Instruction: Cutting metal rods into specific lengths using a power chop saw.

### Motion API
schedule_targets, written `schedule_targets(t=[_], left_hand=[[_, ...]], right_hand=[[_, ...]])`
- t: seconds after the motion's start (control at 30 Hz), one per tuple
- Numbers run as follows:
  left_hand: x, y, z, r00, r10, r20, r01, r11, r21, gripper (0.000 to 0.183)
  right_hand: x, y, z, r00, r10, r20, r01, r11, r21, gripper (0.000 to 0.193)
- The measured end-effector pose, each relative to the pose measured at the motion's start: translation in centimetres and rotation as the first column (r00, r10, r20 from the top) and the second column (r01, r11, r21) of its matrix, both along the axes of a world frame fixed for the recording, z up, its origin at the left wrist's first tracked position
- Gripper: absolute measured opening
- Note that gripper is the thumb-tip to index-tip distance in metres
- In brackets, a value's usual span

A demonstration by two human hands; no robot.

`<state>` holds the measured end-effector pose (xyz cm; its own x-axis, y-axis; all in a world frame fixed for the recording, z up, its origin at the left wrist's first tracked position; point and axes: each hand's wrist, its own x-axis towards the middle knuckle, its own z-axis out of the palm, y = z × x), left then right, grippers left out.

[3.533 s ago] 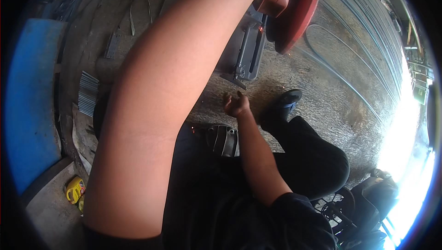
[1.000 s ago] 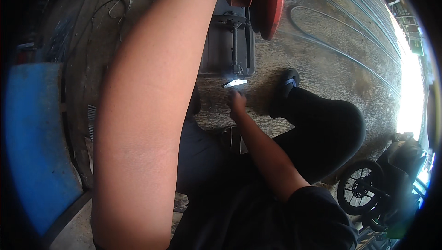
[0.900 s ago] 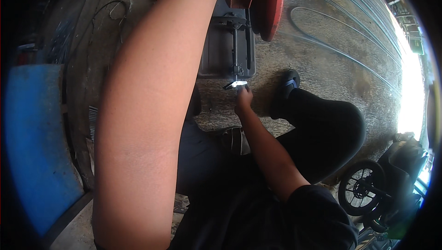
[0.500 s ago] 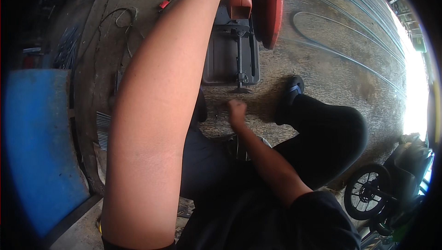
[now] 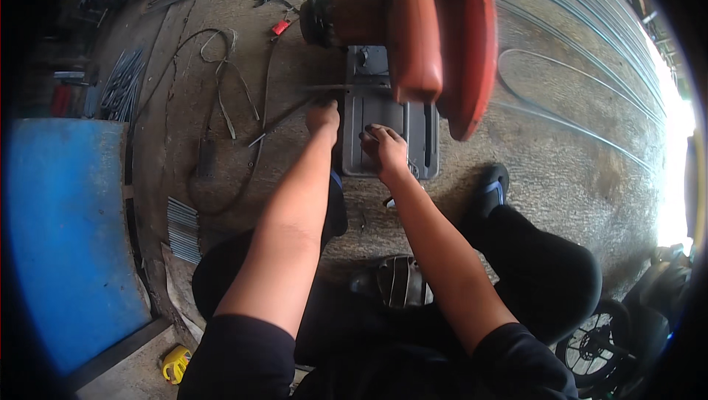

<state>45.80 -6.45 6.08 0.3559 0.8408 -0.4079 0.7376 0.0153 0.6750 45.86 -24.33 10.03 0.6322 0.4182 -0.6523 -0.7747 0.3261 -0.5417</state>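
A red cut-off saw (image 5: 415, 39) stands in front of me, its round red guard (image 5: 464, 46) at the right and its head raised over a dark metal base (image 5: 380, 165). My left hand (image 5: 323, 116) is closed at the left edge of the base. A thin dark rod-like length (image 5: 287, 114) meets it, blurred, and what lies inside the fingers is hidden. My right hand (image 5: 387, 151) is over the base, beside the clamp screw, its fingers curled and pinched together. Whatever they hold is too small to name.
Loose cords (image 5: 221, 83) and a red tag-like piece (image 5: 280, 27) lie on the floor at left. Cut rods (image 5: 183, 230) sit near a blue panel (image 5: 70, 238). Long steel rods (image 5: 582, 39) stretch along the right. A yellow tape measure (image 5: 175, 364) lies lower left; a motorcycle wheel (image 5: 596, 345) stands lower right.
My left hand has come down from the top of the saw to the base's left side. My right hand has moved forward from the floor to over the base. The view has shifted.
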Motion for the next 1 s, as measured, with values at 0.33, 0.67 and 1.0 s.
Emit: schedule_targets(t=[0.33, 0.67, 1.0], left_hand=[[6.8, 4.3, -11.9, 0.863, 0.505, -0.001, -0.404, 0.689, -0.602, 0.056], [-2.4, 15.8, -1.8, 0.580, 0.713, 0.393, -0.462, 0.686, -0.562, 0.053], [-7.9, 13.5, 32.1, 0.539, 0.152, 0.829, -0.406, 0.908, 0.098, 0.021]], right_hand=[[4.2, 6.0, -5.0, 0.998, -0.060, -0.028, 0.056, 0.993, -0.103, 0.018], [-0.5, 5.6, 2.1, 0.989, 0.083, 0.120, -0.067, 0.989, -0.133, 0.022], [-3.4, 0.7, 25.8, 0.365, 0.312, 0.877, -0.511, 0.854, -0.091, 0.017]])
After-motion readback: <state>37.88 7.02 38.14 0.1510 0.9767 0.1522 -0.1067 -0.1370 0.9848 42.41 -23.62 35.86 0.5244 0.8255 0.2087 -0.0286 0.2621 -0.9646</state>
